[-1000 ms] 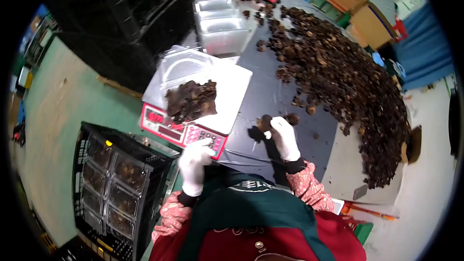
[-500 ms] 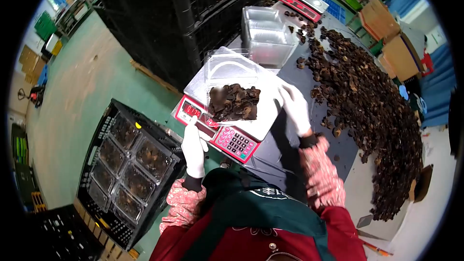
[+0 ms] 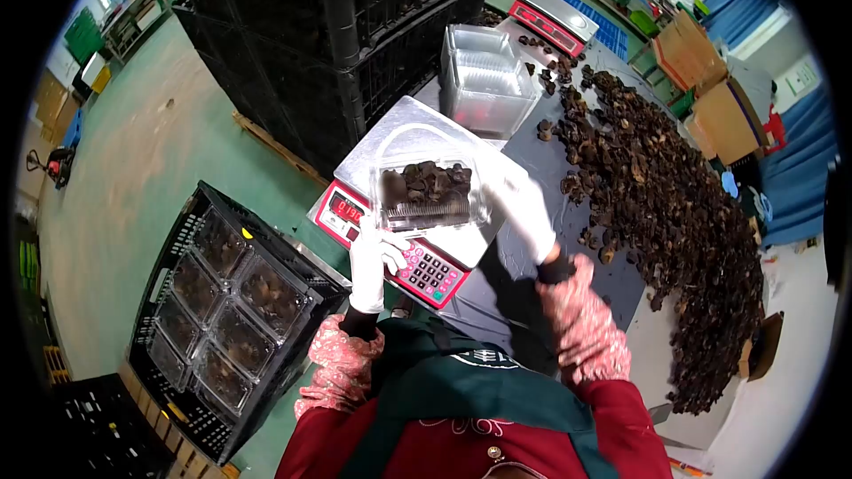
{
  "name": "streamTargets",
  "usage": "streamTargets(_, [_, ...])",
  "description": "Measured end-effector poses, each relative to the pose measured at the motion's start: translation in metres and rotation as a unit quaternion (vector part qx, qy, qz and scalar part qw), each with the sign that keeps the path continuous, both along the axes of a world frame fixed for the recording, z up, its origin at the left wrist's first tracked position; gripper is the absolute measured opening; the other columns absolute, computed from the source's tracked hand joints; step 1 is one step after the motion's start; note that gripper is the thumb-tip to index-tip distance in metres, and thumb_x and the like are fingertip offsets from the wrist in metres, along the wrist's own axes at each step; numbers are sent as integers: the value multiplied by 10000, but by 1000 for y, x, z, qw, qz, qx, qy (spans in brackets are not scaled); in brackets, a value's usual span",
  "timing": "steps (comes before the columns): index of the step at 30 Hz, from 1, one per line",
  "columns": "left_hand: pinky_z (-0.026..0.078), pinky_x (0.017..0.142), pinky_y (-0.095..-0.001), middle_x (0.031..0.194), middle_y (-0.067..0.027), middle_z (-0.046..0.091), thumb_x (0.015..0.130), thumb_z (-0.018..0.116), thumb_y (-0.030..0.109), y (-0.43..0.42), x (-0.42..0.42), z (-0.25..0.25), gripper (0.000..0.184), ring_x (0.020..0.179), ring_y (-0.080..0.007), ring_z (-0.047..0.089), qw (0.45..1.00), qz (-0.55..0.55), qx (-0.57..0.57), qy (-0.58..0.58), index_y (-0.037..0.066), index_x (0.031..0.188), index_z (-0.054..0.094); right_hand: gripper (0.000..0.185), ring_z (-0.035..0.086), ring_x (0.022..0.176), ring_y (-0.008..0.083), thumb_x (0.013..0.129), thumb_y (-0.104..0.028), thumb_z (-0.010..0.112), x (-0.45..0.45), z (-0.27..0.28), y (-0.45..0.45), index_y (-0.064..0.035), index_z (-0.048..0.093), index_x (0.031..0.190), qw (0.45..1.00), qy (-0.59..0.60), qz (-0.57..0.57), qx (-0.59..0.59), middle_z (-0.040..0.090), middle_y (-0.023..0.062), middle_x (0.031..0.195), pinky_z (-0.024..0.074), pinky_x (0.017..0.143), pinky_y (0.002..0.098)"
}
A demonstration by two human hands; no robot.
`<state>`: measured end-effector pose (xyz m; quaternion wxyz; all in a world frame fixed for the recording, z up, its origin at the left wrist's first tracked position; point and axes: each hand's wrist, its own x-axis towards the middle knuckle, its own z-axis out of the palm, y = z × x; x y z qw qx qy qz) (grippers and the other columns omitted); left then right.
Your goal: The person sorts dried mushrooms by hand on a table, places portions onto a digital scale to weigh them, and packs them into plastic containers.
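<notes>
A clear plastic clamshell box (image 3: 430, 223) holding dark dried mushroom-like pieces (image 3: 429, 182) sits on the metal plate of a red and white digital scale (image 3: 432, 281). Its lid lies over the pieces. My left hand (image 3: 369, 262), in a white glove, is at the box's front left corner with its fingers apart. At the box's right side is my right hand (image 3: 524, 213), also white-gloved; motion smears its fingers. The scale's red display (image 3: 345, 208) is lit, partly readable.
Stacked clear boxes (image 3: 488, 84) stand behind the scale. A large heap of dark pieces (image 3: 657, 177) covers the table's right side. A black crate (image 3: 324, 279) with filled boxes is at lower left; tall black crates (image 3: 266, 53) rise behind. A second scale (image 3: 555, 18) stands farther back.
The box's lid, raised at the back before, has come down over the pieces. My left hand has moved right and up to the box corner; my right hand has moved left toward the box.
</notes>
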<state>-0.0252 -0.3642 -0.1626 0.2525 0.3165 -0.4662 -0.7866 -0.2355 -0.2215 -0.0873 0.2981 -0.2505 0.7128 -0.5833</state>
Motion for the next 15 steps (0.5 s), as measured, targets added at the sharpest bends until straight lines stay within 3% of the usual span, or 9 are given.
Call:
streamTargets(1, [394,402,-179,739,-87,664,1072,370,330,1,-1,0,395,479,-96,571,999,2,40,9,8,1214,550,251,622,879,112,907,-197,669,-3,-45,13,-12,631,1072,966,245,-7,84,642,55,941,495,813,261])
streamTargets(2, [419,425,-188,759,-103,668,1068,385,341,6,-2,9,352,489,-116,584,998,9,32,45,30,1094,549,265,616,885,118,908,-223,669,15,-41,20,-19,623,1070,969,229,-37,84,640,79,1002,494,826,274])
streamTargets(3, [419,425,-188,759,-103,668,1068,385,341,7,-3,6,352,489,-116,584,998,12,31,46,30,1094,549,302,630,795,123,925,-286,655,24,-36,23,-26,621,1075,959,261,-66,88,648,72,892,502,764,263])
streamTargets(5, [444,450,-207,767,-106,668,1062,406,342,10,-5,0,345,510,-122,595,999,3,-39,6,29,1103,546,408,626,698,156,924,-429,634,12,-50,26,-35,612,1028,959,161,-47,228,627,81,751,506,666,301])
streamTargets(6, [460,470,-220,791,-111,671,1053,438,314,12,-4,-2,377,542,-123,609,999,-5,-36,23,1,1252,503,408,626,698,156,924,-429,634,8,-54,34,-35,612,1028,961,158,-45,224,627,81,751,506,666,301])
streamTargets(8, [464,475,-221,798,-114,671,1049,449,298,16,-3,-3,385,552,-125,611,998,-4,-42,50,2,1293,476,419,577,585,95,966,-441,566,3,-44,42,-27,625,997,975,-97,117,160,617,55,703,431,513,255])
streamTargets(9, [467,479,-221,804,-117,671,1045,461,281,19,-1,-5,402,562,-127,613,996,4,-45,79,2,1334,449,377,534,538,57,986,-392,551,2,-55,50,-25,632,959,981,-131,137,52,612,34,705,340,436,223])
streamTargets(12, [482,510,-236,801,-108,670,1029,469,196,25,-2,-17,425,544,-125,582,986,44,112,115,31,1415,406,319,507,513,76,998,-317,520,24,-41,48,-23,629,940,986,-142,91,-6,601,18,692,340,435,218])
streamTargets(15, [433,503,-206,745,-78,642,1007,472,138,44,0,-19,439,546,-89,551,982,87,10,169,-24,1410,409,275,490,487,89,977,-246,478,22,-69,43,-10,619,957,971,-219,55,-83,604,35,678,340,428,218])
